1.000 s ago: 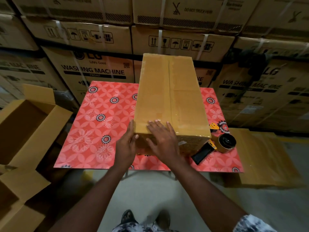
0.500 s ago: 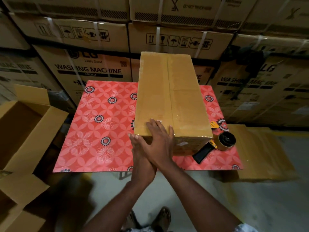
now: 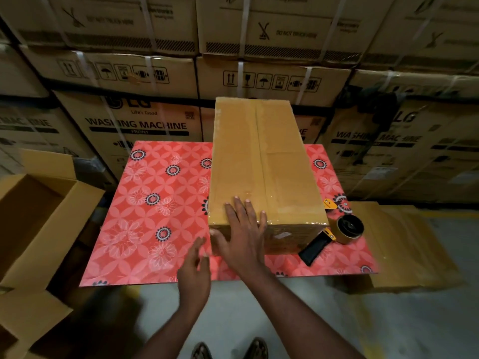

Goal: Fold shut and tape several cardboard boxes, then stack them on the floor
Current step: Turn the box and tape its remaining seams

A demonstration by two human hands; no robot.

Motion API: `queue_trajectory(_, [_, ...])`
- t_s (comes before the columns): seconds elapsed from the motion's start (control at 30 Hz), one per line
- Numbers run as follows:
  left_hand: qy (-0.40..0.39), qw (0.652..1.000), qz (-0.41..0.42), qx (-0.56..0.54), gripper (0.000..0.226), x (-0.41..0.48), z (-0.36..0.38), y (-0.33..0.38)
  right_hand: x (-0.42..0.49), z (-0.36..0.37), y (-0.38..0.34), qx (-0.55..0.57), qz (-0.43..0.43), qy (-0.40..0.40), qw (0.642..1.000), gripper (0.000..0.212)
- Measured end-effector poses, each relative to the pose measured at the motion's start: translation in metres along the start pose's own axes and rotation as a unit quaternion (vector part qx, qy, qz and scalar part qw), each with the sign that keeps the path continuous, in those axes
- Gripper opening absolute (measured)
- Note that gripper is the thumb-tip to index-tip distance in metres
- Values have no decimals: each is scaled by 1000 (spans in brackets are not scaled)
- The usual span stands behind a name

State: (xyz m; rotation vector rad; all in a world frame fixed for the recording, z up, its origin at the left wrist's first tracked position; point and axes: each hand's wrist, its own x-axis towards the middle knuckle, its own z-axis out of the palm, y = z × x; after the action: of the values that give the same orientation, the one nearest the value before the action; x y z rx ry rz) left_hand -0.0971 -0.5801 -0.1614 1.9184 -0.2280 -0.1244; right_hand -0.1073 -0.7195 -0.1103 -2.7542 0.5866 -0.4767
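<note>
A long closed cardboard box (image 3: 261,161) lies on the red flowered table (image 3: 155,208), its top seam covered with clear tape. My right hand (image 3: 242,234) lies flat over the box's near left corner, fingers spread on the top and thumb down the front face. My left hand (image 3: 194,275) hovers open just left of that corner, over the table's front edge, touching nothing. A tape dispenser (image 3: 334,235) with a brown roll and black handle rests on the table at the box's near right corner.
Open empty cartons (image 3: 39,218) stand on the floor at the left. Flattened cardboard (image 3: 404,244) lies right of the table. Stacked washing machine cartons (image 3: 140,120) wall off the back. Grey floor (image 3: 246,312) and my feet lie below the table edge.
My left hand has come off the box's near left side and drawn back, open, towards me. My right hand stays on the near corner. The view has tilted upward a little.
</note>
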Motion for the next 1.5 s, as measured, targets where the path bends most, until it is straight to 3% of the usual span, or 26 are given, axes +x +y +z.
queue_trajectory(0.1, [59,993,-76,-71,33,30,-6,30,0,-1,-4,-38,1,-9,999,68])
queue_trajectory(0.27, [-11,989,-88,-121,37,78,9,76,-2,-8,17,4,-33,-12,999,57])
queue_trajectory(0.4, [-64,988,-121,-69,62,111,23,79,-10,-36,82,21,103,55,993,57])
queue_trajectory(0.47, [-77,984,-143,-73,53,115,29,78,-12,-49,119,8,208,89,974,64])
queue_trajectory(0.53, [-83,980,-141,-110,38,113,31,78,-10,-55,140,107,276,82,952,69])
queue_trajectory(0.63, [-79,981,-128,-127,33,110,32,76,1,-53,141,257,311,122,907,64])
queue_trajectory(0.73, [-54,978,-144,-138,35,94,32,76,16,-51,140,287,355,155,876,53])
queue_trajectory(0.9, [67,957,-190,-210,39,35,45,77,53,-52,155,348,364,163,848,33])
queue_trajectory(1.03, [100,931,-219,-275,42,-3,71,91,94,-56,177,308,305,105,895,28])
queue_trajectory(1.2, [47,926,-277,-252,79,-10,82,96,131,-64,197,122,262,49,956,45])
queue_trajectory(1.3, [25,905,-290,-310,71,2,82,103,99,-56,160,104,212,48,970,61])
queue_trajectory(1.33, [27,912,-279,-299,73,6,81,105,76,-50,142,122,186,39,974,67])
queue_trajectory(1.4, [62,958,-211,-182,87,11,77,108,25,-41,109,173,145,24,974,83])
queue_trajectory(1.5, [118,993,-3,-8,91,22,67,112,-29,-40,80,210,104,5,972,108])
